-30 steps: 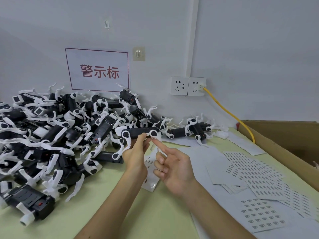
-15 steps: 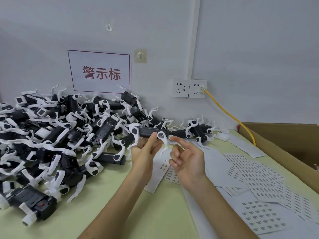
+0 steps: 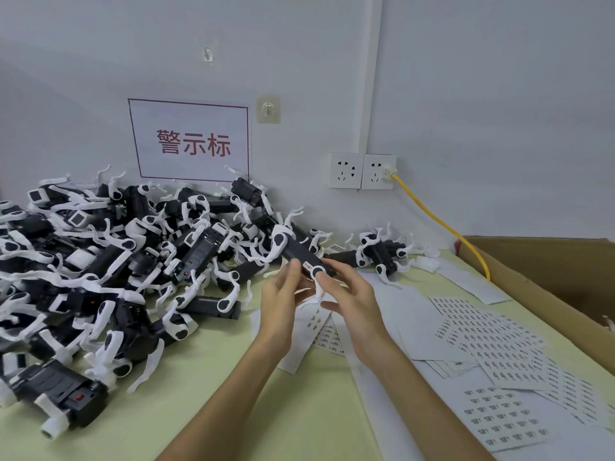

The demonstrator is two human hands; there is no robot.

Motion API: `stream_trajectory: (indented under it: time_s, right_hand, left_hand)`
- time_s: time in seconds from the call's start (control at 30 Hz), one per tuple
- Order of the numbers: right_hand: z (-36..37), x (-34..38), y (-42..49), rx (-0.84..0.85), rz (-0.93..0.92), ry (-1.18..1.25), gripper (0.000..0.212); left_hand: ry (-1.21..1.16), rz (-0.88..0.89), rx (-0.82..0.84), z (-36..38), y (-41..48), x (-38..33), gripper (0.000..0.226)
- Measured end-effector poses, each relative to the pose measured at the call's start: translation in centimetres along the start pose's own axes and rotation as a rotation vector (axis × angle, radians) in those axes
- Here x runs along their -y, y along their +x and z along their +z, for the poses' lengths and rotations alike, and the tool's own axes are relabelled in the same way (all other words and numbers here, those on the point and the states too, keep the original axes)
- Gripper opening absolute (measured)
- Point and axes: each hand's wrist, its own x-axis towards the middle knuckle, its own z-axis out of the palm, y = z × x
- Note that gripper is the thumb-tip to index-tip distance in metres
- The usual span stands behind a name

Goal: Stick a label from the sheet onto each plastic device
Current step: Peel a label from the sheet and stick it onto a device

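2 bare hands meet above a pale green table (image 3: 299,410), seen from a camera worn on the person's head, looking forward and down. Both hands are together on 1 plastic device (image 3: 297,252), a long black body with white curved clips, held tilted in the air just in front of the wall. The left hand (image 3: 281,304) grips the device from below, its thumb lying on the black body. The right hand (image 3: 354,302) pinches the nearer end, 1 fingertip pressed on a round white cap there. A small white label (image 3: 307,266) sits on the black body between the 2 thumbs; its print is too small to read.

To the left, a large pile of devices (image 3: 116,261) of the same kind covers the table up to the wall. A few more lie just behind the hands.

To the right, many label sheets (image 3: 492,341) are spread over the table, overlapping, each printed with rows of small dark marks. 1 strip of backing paper (image 3: 307,331) lies under the hands.

A brown cardboard box (image 3: 549,277) stands along the right edge of the table. On the wall hang a white sign (image 3: 189,141) with red characters and 2 white sockets (image 3: 361,171); a yellow cable (image 3: 442,224) runs from the right socket down behind the box.
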Motion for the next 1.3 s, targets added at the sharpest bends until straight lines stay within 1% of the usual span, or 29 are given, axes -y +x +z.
stream_trajectory:
  time_s: [0.07, 0.1, 0.17, 0.3, 0.37, 0.47, 0.5, 0.57, 0.63, 0.67, 0.73, 0.8, 0.83, 0.87, 0.9, 0.93, 0.97, 1.0, 1.07, 1.17, 1.2, 1.23, 1.3]
  right_hand:
    - [-0.1, -0.1, 0.1, 0.005, -0.012, 0.014, 0.027]
    - [-0.2, -0.2, 0.1, 0.009, -0.026, 0.002, 0.028]
    - [-0.2, -0.4, 0.2, 0.012, -0.045, -0.027, 0.031]
    - [-0.6, -0.7, 0.7, 0.058, 0.0, -0.155, 0.039]
    - [-0.8, -0.8, 0.9, 0.061, 0.037, -0.163, 0.038]
    - [-1.1, -0.8, 1.2, 0.024, 0.175, -0.053, 0.02]
    - [-1.3, -0.7, 1.4, 0.001, 0.252, 0.016, 0.019]
    - [-2.4, -0.6, 1.8, -0.071, 0.399, 0.177, 0.025]
    - [-3.8, -0.2, 2.2, -0.13, 0.483, 0.308, 0.03]
    - [-4.8, 0.1, 2.4, -0.161, 0.5, 0.366, 0.031]
    - [-7.2, 0.9, 2.8, -0.24, 0.457, 0.489, 0.027]
    - [-10.2, 1.9, 3.1, -0.336, 0.297, 0.615, 0.02]
    - [-11.9, 2.2, 3.0, -0.397, 0.178, 0.692, 0.024]
    - [-13.4, 2.3, 2.8, -0.46, 0.06, 0.784, 0.033]
    - [-14.7, 2.3, 2.5, -0.507, -0.03, 0.877, 0.042]
    - [-15.6, 2.2, 2.1, -0.537, -0.079, 0.941, 0.05]
    - [-15.9, 2.0, 2.1, -0.564, -0.087, 0.958, 0.054]
    - [-15.6, 1.8, 2.1, -0.587, -0.067, 0.936, 0.055]
    - [-14.1, 1.4, 2.5, -0.594, 0.006, 0.856, 0.05]
    - [-10.8, 1.8, 3.0, -0.465, 0.087, 0.684, 0.032]
    - [-9.7, 1.8, 3.0, -0.414, 0.099, 0.554, 0.026]
    - [-8.7, 1.7, 2.9, -0.364, 0.1, 0.375, 0.022]
    - [-6.7, 0.9, 2.8, -0.25, 0.031, -0.028, 0.02]
  left_hand:
    - [-0.047, -0.056, 0.007, 0.1, 0.1, 0.0, 0.04]
    - [-0.039, -0.061, 0.019, 0.0, 0.1, 0.0, 0.035]
    - [0.006, -0.039, 0.026, 0.0, 0.1, 0.1, 0.025]
    - [0.115, 0.005, -0.001, -0.2, 0.3, 0.4, 0.026]
    - [0.163, 0.002, -0.009, -0.1, 0.2, 0.7, 0.027]
    - [0.23, -0.079, -0.014, -0.2, 0.5, 1.3, 0.033]
    - [0.28, -0.095, -0.018, -0.4, 0.7, 1.4, 0.032]
    - [0.379, -0.089, -0.056, -0.8, 0.8, 1.3, 0.028]
    - [0.365, -0.035, -0.181, -0.9, 0.5, 1.0, 0.028]
    - [0.322, 0.017, -0.282, -0.8, 0.3, 0.7, 0.028]
    - [0.283, 0.193, -0.533, -1.0, 0.1, -0.2, 0.023]
    - [0.409, 0.412, -0.724, -1.6, 0.3, -1.1, 0.009]
    - [0.514, 0.478, -0.779, -2.1, 0.6, -1.2, 0.016]
    - [0.614, 0.479, -0.809, -2.6, 1.1, -1.1, 0.026]
    - [0.689, 0.411, -0.813, -3.0, 1.4, -0.9, 0.035]
    - [0.734, 0.306, -0.802, -3.3, 1.5, -0.5, 0.039]
    - [0.764, 0.203, -0.779, -3.5, 1.6, -0.1, 0.038]
    - [0.8, 0.132, -0.753, -3.7, 1.7, 0.4, 0.032]
    - [0.835, 0.092, -0.704, -4.1, 1.8, 1.1, 0.021]
    - [0.774, 0.099, -0.7, -4.2, 1.9, 1.0, 0.022]
    - [0.742, 0.143, -0.699, -4.2, 1.8, 1.0, 0.022]
    - [0.707, 0.204, -0.686, -4.2, 1.7, 1.0, 0.021]
    - [0.639, 0.339, -0.606, -3.6, 1.4, 0.7, 0.017]
